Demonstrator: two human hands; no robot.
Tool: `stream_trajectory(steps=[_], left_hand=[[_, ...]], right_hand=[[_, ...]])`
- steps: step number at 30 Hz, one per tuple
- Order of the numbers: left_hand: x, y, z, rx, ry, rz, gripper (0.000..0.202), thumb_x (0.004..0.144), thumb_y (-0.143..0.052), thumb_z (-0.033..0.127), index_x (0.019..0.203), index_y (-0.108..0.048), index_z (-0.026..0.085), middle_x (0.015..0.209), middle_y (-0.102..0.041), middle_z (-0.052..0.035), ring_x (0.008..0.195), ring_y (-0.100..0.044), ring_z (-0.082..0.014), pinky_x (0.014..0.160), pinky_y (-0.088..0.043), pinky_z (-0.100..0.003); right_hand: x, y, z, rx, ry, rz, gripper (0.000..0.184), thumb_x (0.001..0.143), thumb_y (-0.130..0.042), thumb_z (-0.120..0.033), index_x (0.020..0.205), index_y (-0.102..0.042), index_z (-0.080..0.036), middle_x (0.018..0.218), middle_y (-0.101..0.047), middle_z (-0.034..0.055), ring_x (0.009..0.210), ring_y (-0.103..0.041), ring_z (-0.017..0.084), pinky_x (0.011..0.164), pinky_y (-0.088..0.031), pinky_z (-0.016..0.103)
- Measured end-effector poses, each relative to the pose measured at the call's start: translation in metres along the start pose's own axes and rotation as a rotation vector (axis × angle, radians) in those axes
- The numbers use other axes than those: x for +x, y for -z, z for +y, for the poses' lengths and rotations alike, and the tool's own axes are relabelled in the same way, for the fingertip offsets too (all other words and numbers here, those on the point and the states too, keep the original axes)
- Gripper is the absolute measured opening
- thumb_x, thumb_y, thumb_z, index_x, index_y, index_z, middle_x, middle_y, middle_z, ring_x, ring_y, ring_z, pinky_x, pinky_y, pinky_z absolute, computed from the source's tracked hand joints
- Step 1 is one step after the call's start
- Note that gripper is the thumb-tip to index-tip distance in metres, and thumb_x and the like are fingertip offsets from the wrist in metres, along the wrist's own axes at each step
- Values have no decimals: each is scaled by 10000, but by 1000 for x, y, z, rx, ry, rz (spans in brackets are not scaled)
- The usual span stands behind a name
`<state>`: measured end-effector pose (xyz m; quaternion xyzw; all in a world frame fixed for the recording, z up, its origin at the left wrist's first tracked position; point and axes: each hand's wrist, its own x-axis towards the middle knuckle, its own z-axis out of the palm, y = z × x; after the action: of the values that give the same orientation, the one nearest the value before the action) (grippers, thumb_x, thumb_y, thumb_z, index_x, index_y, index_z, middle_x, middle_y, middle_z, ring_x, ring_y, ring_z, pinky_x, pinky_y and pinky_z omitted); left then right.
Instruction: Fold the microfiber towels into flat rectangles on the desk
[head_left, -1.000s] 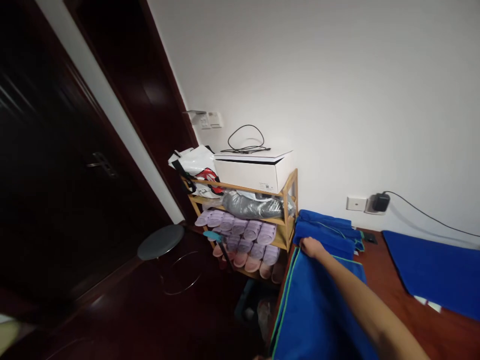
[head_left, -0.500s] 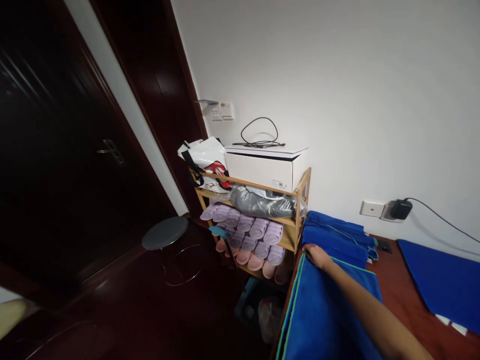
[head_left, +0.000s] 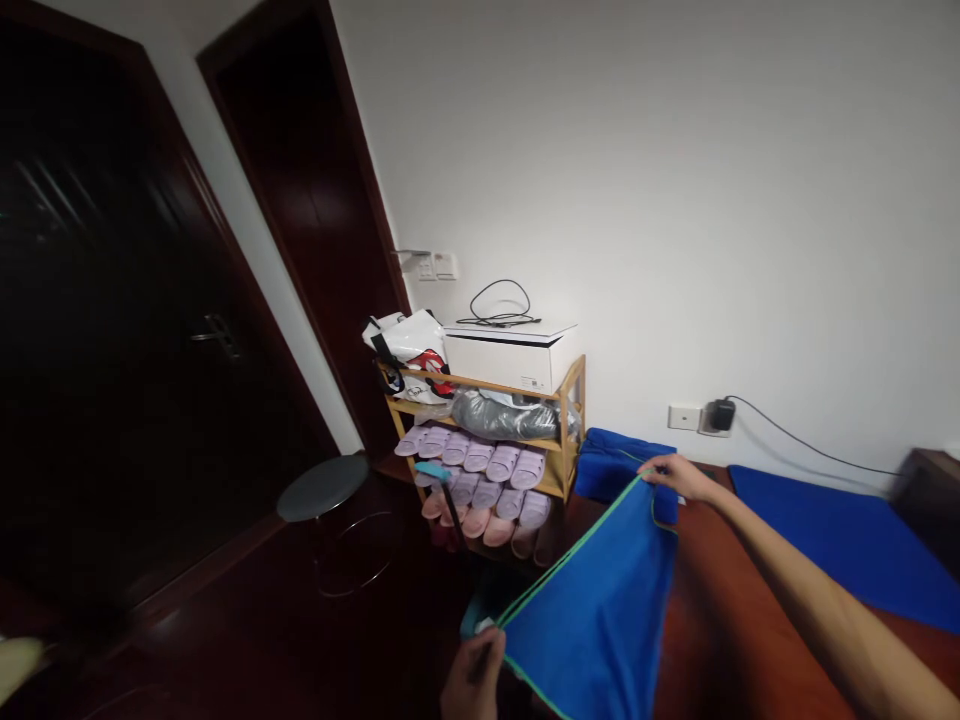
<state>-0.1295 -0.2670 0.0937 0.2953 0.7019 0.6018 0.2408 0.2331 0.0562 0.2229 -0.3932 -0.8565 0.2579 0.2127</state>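
Observation:
A blue towel (head_left: 600, 610) with a green edge hangs stretched between my two hands above the brown table (head_left: 720, 620). My right hand (head_left: 679, 476) pinches its far upper corner, close to a stack of folded blue towels (head_left: 619, 460). My left hand (head_left: 472, 680), at the bottom edge of the view, grips the towel's near corner. Both hands are closed on the cloth.
A wooden rack (head_left: 491, 440) with lilac slippers, a grey bag and a white box (head_left: 510, 352) stands by the wall. A round grey stool (head_left: 321, 485) is on the dark floor near dark doors. Another blue cloth (head_left: 832, 530) lies at the right. A charger (head_left: 721, 413) sits in a wall socket.
The towel was lying flat under my right hand; now it is lifted and stretched, my right hand has moved right and up, and my left hand has come into view holding a corner.

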Motion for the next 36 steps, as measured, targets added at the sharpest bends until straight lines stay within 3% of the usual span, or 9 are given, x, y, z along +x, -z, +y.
stream_trajectory(steps=[4,9,14,18,22,25,28,32,36], left_hand=[[19,11,73,-49,-193,-31,555,593,-808,743,790,-784,225,915,-827,-90,930,-779,-341,860,-635,-432],[22,8,159,-131,-417,-97,418,685,-830,609,822,-759,220,962,-818,-79,976,-766,-297,881,-621,-389],[20,-7,227,-340,-474,-203,409,663,-885,513,859,-723,193,882,-787,-66,877,-747,-251,777,-613,-349],[16,-17,253,-450,-486,-314,421,648,-917,485,842,-703,178,866,-766,-64,836,-731,-226,716,-592,-316],[15,-28,254,-486,-445,-374,403,660,-921,468,838,-711,174,888,-773,-71,837,-742,-233,725,-600,-333],[28,-52,241,-453,-444,-404,372,696,-904,456,868,-724,179,894,-781,-71,885,-754,-252,797,-611,-368],[58,-100,218,-316,-486,-468,353,750,-854,476,900,-725,183,915,-794,-79,927,-759,-256,870,-609,-390],[97,-189,177,-24,-569,-529,318,834,-719,487,923,-720,181,941,-804,-118,925,-765,-269,909,-615,-446],[96,-253,124,102,-586,-478,237,886,-645,387,952,-749,185,1130,-788,-167,1139,-714,-321,1108,-501,-570]], right_hand=[[-91,72,-40,194,-39,38,656,815,-662,-777,1029,-811,-175,1034,-807,110,947,-720,268,865,-572,378],[-187,123,-96,312,-108,205,602,757,-759,-753,970,-812,-192,1060,-802,120,1017,-700,289,926,-557,392],[-253,138,-128,310,-173,424,591,742,-760,-770,922,-783,-207,992,-787,87,928,-684,257,860,-564,364],[-297,127,-139,306,-184,596,560,747,-745,-779,857,-761,-230,943,-763,75,890,-665,248,804,-571,337],[-333,105,-136,326,-245,746,539,752,-738,-774,852,-758,-244,939,-755,80,894,-677,257,776,-584,312],[-345,90,-119,326,-289,799,497,762,-750,-740,865,-763,-254,970,-756,79,933,-681,264,811,-582,307],[-331,78,-81,329,-325,773,470,800,-741,-697,918,-764,-243,998,-755,72,935,-675,244,815,-565,299],[-274,56,1,268,-417,701,554,844,-634,-722,967,-751,-195,908,-751,73,841,-668,230,754,-559,323],[-217,9,66,73,-610,786,526,899,-509,-628,1028,-735,-171,1007,-753,152,976,-689,309,910,-555,449]])
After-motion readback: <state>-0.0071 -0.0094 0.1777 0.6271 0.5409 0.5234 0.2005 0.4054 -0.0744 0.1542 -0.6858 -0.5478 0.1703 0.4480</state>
